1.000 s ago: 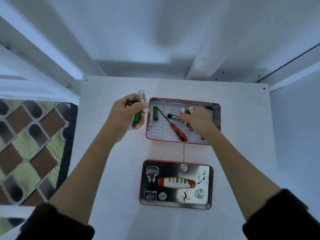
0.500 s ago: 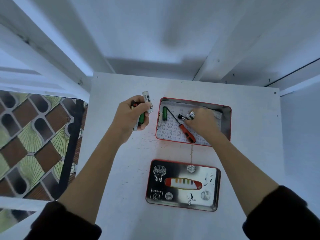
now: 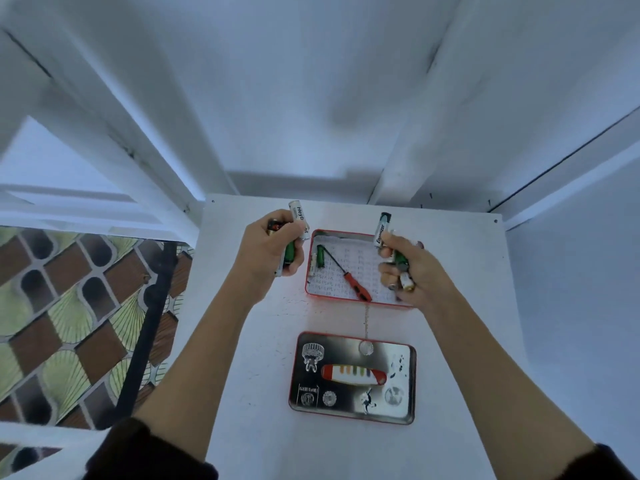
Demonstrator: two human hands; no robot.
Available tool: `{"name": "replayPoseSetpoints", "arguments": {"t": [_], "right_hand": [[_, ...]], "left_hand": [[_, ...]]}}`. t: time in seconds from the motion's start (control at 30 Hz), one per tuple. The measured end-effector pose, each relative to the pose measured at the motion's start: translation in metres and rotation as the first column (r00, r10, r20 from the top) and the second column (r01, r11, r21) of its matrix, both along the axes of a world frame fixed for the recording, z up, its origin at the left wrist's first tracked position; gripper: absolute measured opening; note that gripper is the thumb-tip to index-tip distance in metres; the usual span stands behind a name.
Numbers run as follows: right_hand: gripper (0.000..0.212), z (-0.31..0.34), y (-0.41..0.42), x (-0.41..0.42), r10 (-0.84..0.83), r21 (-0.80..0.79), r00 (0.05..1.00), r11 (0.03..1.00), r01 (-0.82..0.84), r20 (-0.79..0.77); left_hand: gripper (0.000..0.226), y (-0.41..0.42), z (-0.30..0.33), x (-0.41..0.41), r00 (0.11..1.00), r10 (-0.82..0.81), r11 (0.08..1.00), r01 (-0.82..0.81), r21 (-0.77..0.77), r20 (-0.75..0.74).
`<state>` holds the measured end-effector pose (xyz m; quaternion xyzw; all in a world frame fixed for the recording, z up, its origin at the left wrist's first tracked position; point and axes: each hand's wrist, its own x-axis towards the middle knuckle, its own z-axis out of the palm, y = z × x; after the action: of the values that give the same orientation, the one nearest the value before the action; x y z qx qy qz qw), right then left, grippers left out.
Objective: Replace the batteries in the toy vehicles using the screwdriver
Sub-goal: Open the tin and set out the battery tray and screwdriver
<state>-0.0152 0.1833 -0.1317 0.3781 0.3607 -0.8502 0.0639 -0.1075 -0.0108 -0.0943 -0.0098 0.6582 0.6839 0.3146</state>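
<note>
An open red-rimmed tin (image 3: pixel 360 234) sits on the white table (image 3: pixel 263 341). Inside lie a red-handled screwdriver (image 3: pixel 356 285) and a green battery (image 3: pixel 320 255) near its left wall. My left hand (image 3: pixel 273 247) hovers left of the tin and grips several batteries, a white one (image 3: pixel 298 216) sticking up. My right hand (image 3: pixel 412 271) is raised over the tin's right end and also grips several batteries, a white-and-black one (image 3: pixel 383 229) pointing up. No toy vehicle is in view.
The tin's lid (image 3: pixel 353 377) lies face up nearer me, with a printed black and silver design. A patterned tile floor (image 3: pixel 69 306) shows past the table's left edge. White walls and beams rise behind the table.
My right hand has lifted out of the tin with several batteries in its grip. My left hand has stayed beside the tin, holding its batteries.
</note>
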Motion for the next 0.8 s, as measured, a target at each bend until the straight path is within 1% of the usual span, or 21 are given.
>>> {"name": "replayPoseSetpoints", "arguments": {"t": [0.1,0.2,0.27,0.33,0.43,0.57,0.67,0.73,0.8], "right_hand": [[0.017,0.047,-0.008,0.007,-0.051,-0.12,0.993,0.992,0.038,-0.109],[0.018,0.096,-0.018,0.014,-0.061,-0.167,0.981,0.986,0.029,-0.186],[0.016,0.128,-0.027,0.02,-0.055,-0.176,0.969,0.984,0.013,-0.241],[0.015,0.157,-0.039,0.029,-0.032,-0.148,0.956,0.989,-0.012,-0.293],[0.017,0.191,-0.06,0.043,0.002,-0.092,0.942,0.995,-0.035,-0.336],[0.017,0.226,-0.091,0.056,0.034,-0.075,0.926,0.995,-0.067,-0.375],[0.017,0.252,-0.111,0.06,0.068,-0.053,0.911,0.994,-0.098,-0.407],[0.017,0.268,-0.123,0.061,0.087,-0.026,0.901,0.994,-0.108,-0.426],[0.016,0.283,-0.137,0.06,0.109,0.004,0.899,0.993,-0.119,-0.424]], "left_hand": [[0.025,0.004,0.037,0.015,0.999,0.022,0.999,-0.021,0.032,-0.036],[0.021,0.002,0.077,0.036,0.997,0.06,0.996,-0.056,0.065,-0.054],[0.025,-0.003,0.103,0.05,0.994,0.075,0.992,-0.066,0.109,-0.077],[0.028,-0.01,0.129,0.064,0.99,0.092,0.986,-0.076,0.146,-0.105],[0.025,-0.027,0.161,0.085,0.982,0.118,0.978,-0.09,0.186,-0.144],[0.023,-0.056,0.198,0.104,0.971,0.149,0.97,-0.107,0.22,-0.185],[0.02,-0.067,0.223,0.109,0.96,0.193,0.959,-0.142,0.244,-0.201],[0.018,-0.07,0.237,0.11,0.957,0.202,0.949,-0.139,0.282,-0.208],[0.02,-0.075,0.246,0.109,0.956,0.196,0.941,-0.12,0.317,-0.219]]}}
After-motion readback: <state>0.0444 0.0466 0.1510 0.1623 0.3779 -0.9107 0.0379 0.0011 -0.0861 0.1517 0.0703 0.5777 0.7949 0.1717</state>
